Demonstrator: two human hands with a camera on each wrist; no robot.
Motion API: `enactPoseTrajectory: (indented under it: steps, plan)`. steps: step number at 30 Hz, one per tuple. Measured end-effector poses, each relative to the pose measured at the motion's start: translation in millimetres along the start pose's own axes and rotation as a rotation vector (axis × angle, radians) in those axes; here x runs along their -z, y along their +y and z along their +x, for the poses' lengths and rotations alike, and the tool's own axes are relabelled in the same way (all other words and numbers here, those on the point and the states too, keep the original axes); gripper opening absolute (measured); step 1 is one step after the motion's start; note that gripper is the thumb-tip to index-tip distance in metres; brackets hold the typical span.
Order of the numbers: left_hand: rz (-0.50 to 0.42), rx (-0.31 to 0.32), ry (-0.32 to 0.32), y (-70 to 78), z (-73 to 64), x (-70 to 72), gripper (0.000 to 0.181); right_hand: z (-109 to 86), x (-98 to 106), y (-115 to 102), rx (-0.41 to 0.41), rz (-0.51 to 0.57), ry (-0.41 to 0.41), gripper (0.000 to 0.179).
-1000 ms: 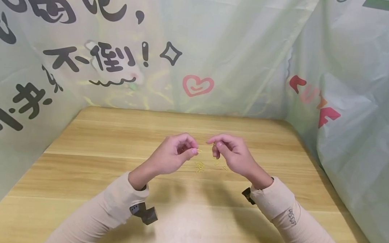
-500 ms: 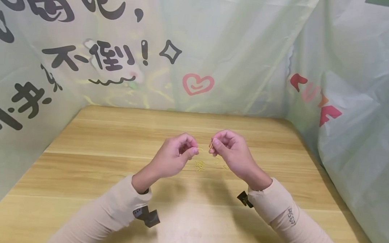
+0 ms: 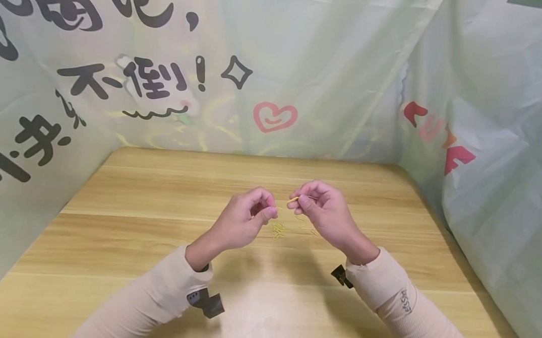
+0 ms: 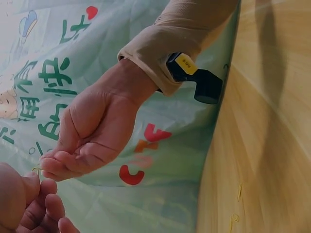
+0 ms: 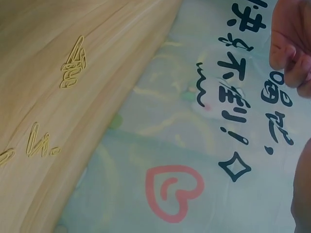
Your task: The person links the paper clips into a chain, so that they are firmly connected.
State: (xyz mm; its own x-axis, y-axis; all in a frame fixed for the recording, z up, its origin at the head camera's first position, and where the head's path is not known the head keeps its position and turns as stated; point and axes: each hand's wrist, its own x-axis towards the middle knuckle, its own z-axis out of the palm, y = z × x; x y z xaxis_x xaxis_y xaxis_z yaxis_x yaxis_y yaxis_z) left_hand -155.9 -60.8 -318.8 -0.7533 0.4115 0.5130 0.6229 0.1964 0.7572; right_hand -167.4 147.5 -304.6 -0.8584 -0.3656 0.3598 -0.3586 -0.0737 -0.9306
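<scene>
My left hand [image 3: 245, 221] pinches a thin yellow paper clip [image 3: 279, 208] between thumb and forefinger, its end poking out towards the right. Across a small gap, my right hand [image 3: 325, 211] holds another yellow paper clip [image 3: 293, 199] at its fingertips, pointing left. Both hands are raised above the table. Below them lies a small pile of yellow paper clips [image 5: 75, 63], with a few more loose clips [image 5: 36, 141] beside it. In the left wrist view, the clip [image 4: 36, 169] in my left hand shows close to the fingertips of my right hand [image 4: 99, 121].
The wooden table [image 3: 127, 243] has printed cloth [image 3: 338, 81] hanging behind it and at both sides. Small black cameras [image 3: 207, 302] are worn at both wrists.
My right fingers have closed from a spread pose onto a paper clip. That clip has turned from hanging down to pointing left. My left hand has hardly moved.
</scene>
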Motion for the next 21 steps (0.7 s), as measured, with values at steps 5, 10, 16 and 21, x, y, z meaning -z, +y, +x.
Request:
enactPoseTrajectory:
  steps: [5,10,16,21]
  plan:
    - [0.012,0.001,0.004,-0.6,-1.0,1.9,0.006,1.1,2.7,0.1,0.036,0.036,-0.042,0.016]
    - [0.020,0.002,0.015,-0.9,-1.1,3.2,0.006,2.6,3.8,0.3,0.056,0.016,-0.063,0.012]
    - [0.025,-0.014,0.022,-1.0,-0.7,3.6,0.006,3.6,3.5,-0.5,0.066,-0.212,-0.057,0.011]
    - [0.026,-0.034,0.030,-2.0,-0.5,3.0,0.007,3.8,2.6,1.3,0.098,-0.249,-0.111,0.008]
